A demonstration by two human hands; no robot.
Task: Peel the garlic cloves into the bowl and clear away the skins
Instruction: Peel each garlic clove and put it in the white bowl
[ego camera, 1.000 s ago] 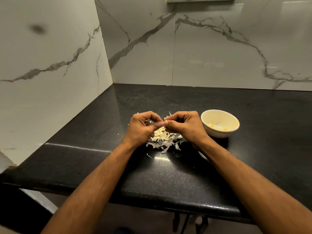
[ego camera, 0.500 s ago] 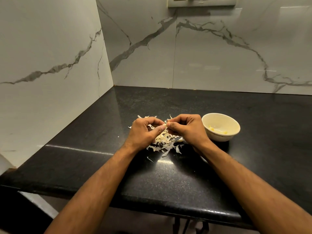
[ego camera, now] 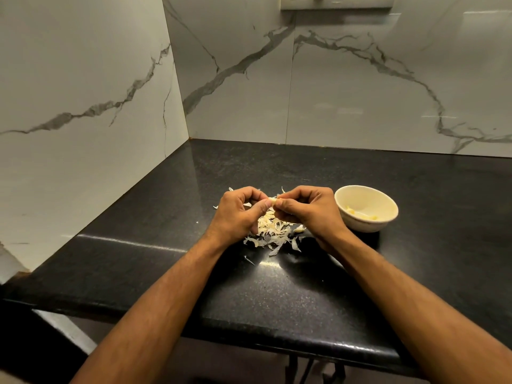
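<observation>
White marble-look wall panels (ego camera: 360, 87) with grey veins meet in a corner behind a black speckled countertop (ego camera: 277, 300), and a switch plate (ego camera: 336, 1) sits at the top edge of the back wall. Both forearms reach in from the near edge, and the two hands meet close together above the middle of the counter. A pale garlic clove (ego camera: 273, 201) is held between them: the left hand (ego camera: 238, 214) has its fingers curled and its thumb tip pressed against the clove's left end, while the right hand (ego camera: 310, 210) pinches the clove's right end between thumb and forefinger, the remaining fingers curled under. Directly below the hands, and partly hidden by them, a heap of papery garlic skins (ego camera: 273, 235) lies on the counter, with a few stray flakes scattered towards the near side and some showing beyond the knuckles. Just beside the right hand, on its right, stands a cream bowl (ego camera: 388, 214), upright on the counter and not touched by either hand; a few peeled cloves (ego camera: 360, 213) lie at its bottom
</observation>
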